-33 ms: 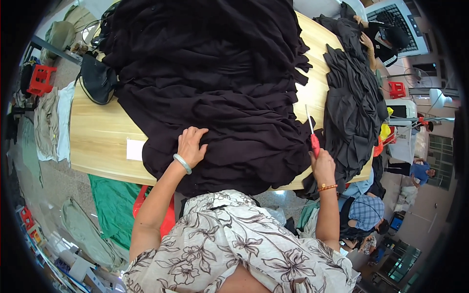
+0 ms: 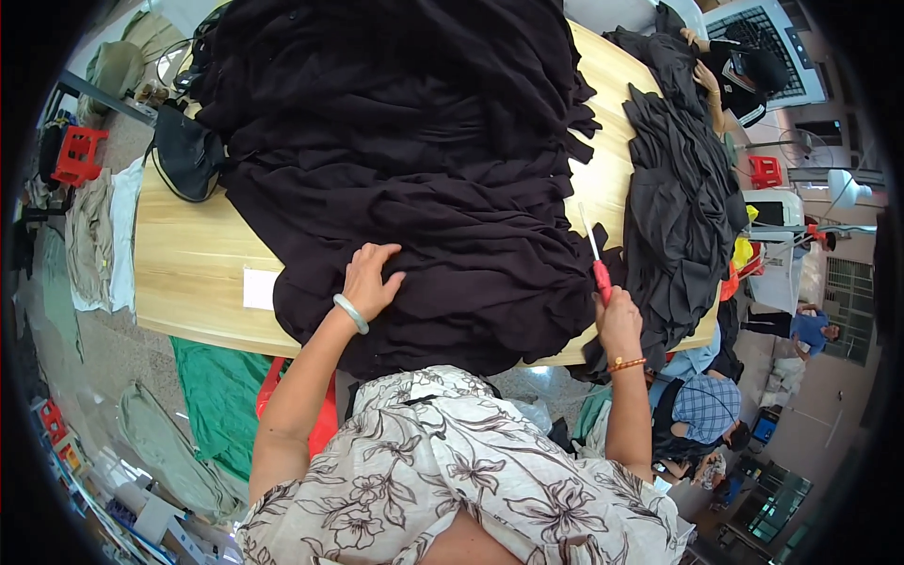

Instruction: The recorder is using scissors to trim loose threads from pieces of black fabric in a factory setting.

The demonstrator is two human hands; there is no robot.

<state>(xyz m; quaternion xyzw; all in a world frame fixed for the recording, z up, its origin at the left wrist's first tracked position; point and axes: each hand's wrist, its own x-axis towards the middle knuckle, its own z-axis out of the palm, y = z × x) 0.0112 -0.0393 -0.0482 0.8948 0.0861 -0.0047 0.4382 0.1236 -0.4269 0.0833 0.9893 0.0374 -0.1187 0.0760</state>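
Observation:
A large heap of dark, nearly black cloth (image 2: 443, 226) lies in folds across the table in front of me. On the near left part of it rests my left hand (image 2: 370, 278), its fingers spread and nothing held. At the cloth's right edge, my right hand (image 2: 619, 323) is closed round a red-handled tool (image 2: 601, 275) with a long, slim metal blade pointing away and slightly left. Whether this blade is single or double, I cannot make out. Small dark scraps lie beside the tool. A second pile of dark cloth (image 2: 673, 226) runs along the table's right side.
Bare wood of the table (image 2: 188, 273) shows at left, with a white paper (image 2: 260, 288) on it. A black bag-like item (image 2: 188, 155) sits at the left edge. Red stools (image 2: 80, 155) stand beyond. At the far right, a co-worker's hands (image 2: 704, 77) touch dark cloth.
My right hand has shifted slightly left, and the red-handled tool has tilted further left. My left hand stays almost in place on the cloth.

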